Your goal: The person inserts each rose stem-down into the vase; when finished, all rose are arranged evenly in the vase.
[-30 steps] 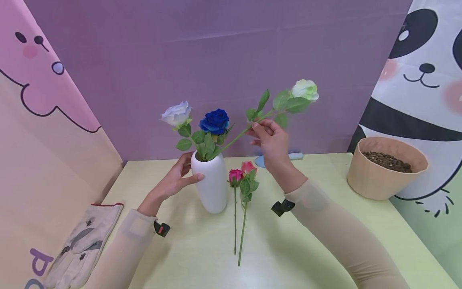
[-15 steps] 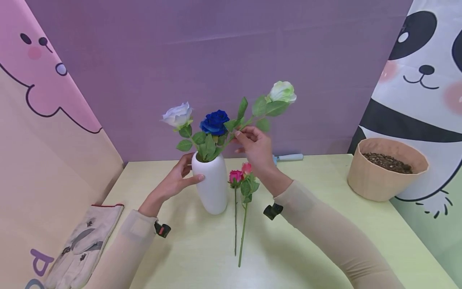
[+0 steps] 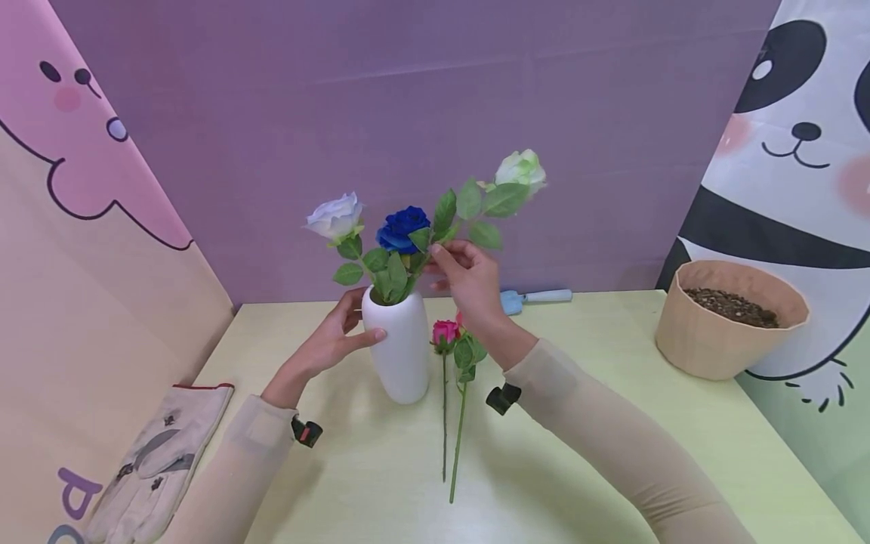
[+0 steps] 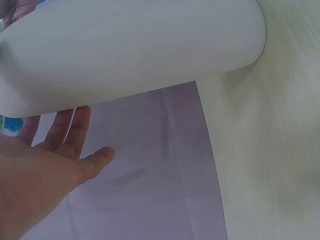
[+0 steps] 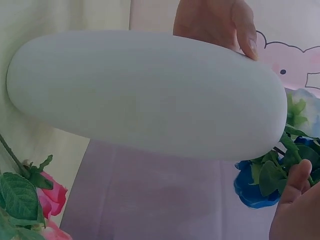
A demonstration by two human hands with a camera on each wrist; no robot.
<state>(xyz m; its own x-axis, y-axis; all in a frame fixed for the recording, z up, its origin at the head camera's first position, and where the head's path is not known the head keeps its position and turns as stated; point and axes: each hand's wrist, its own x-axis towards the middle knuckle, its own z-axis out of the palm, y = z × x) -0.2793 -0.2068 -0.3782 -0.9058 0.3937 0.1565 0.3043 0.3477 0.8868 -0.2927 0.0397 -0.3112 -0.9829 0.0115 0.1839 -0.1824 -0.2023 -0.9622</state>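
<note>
A white vase (image 3: 397,351) stands upright on the table, holding a pale white rose (image 3: 334,217) and a blue rose (image 3: 404,229). At its upper left side my left hand (image 3: 331,338) grips it, thumb in front and fingers behind. My right hand (image 3: 470,281) pinches the stem of a greenish-white rose (image 3: 521,171), which leans right with its lower end toward the vase mouth. Leaves hide that lower end. The right wrist view shows the right thumb (image 5: 300,175) beside the leaves and the blue rose (image 5: 255,187).
A magenta rose (image 3: 445,332) and a coral rose, partly behind my right hand, lie right of the vase, with leaves (image 3: 469,352) visible. A light-blue trowel (image 3: 537,297) lies at the back edge. A soil-filled pot (image 3: 707,340) stands right; gloves (image 3: 159,457) lie left.
My right hand has moved left and slightly down with the greenish-white rose, bringing its stem closer to the blue rose. The left hand and vase stay nearly still. More of the trowel shows.
</note>
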